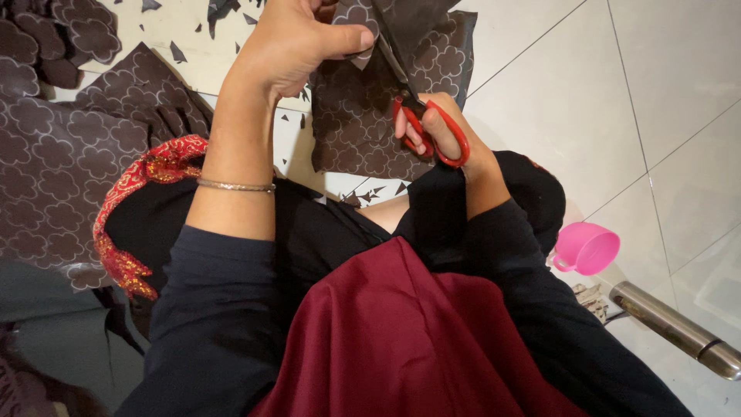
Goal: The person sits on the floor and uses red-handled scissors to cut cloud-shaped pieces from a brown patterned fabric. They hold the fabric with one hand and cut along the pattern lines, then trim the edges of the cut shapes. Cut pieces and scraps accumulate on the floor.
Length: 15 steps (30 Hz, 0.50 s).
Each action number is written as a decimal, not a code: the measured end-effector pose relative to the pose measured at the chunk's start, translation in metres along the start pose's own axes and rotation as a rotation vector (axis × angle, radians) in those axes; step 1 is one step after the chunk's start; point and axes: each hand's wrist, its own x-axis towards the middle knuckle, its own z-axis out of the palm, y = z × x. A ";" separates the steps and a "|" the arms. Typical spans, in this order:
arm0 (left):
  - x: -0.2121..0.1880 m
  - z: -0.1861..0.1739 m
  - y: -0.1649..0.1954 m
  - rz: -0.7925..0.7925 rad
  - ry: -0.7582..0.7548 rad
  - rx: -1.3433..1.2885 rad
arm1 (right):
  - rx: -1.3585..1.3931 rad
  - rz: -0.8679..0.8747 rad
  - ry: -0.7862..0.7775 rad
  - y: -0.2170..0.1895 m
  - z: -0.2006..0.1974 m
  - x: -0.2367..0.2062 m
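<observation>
Because the left hand (289, 46) pinches the dark patterned fabric (363, 116) right beside the blades of the red-handled scissors (421, 116), the likeliest mishap, as a judgement, is a nick to the thumb (351, 38), which lies flat across the cloth just left of the cutting line. A second risk is that the blades wander off the scalloped outline printed on the fabric, since the piece hangs loose below the grip and could twist or fold under the blades. Small dark offcuts (370, 193) scattered on the white tiled floor (617, 100) could also cling to the cloth and hide the line. That left hand is raised at the far side of the scene, wrist bent, forearm bare to the pushed-up sleeve with a thin bangle (235, 185) around it; its thumb and curled fingers are closed on the upper edge of the fabric. To the right and nearer, the right hand (451, 143) has its fingers threaded through the red loops, closed around them, with the blades pointing away and to the left into the cloth; how far apart the blades stand cannot be told. More of the same patterned cloth (54, 154) lies on the left, and a pink cup (590, 247) and a metal tube (679, 328) rest on the floor at the right.
</observation>
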 end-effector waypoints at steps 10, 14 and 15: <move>-0.003 0.001 -0.007 0.034 -0.075 0.052 | 0.005 -0.023 0.031 0.004 0.002 -0.006; -0.003 0.005 -0.010 0.094 -0.074 0.070 | 0.034 -0.030 0.037 0.009 0.002 -0.007; -0.003 0.006 -0.010 0.085 -0.084 0.042 | 0.019 -0.036 0.037 0.011 0.001 -0.007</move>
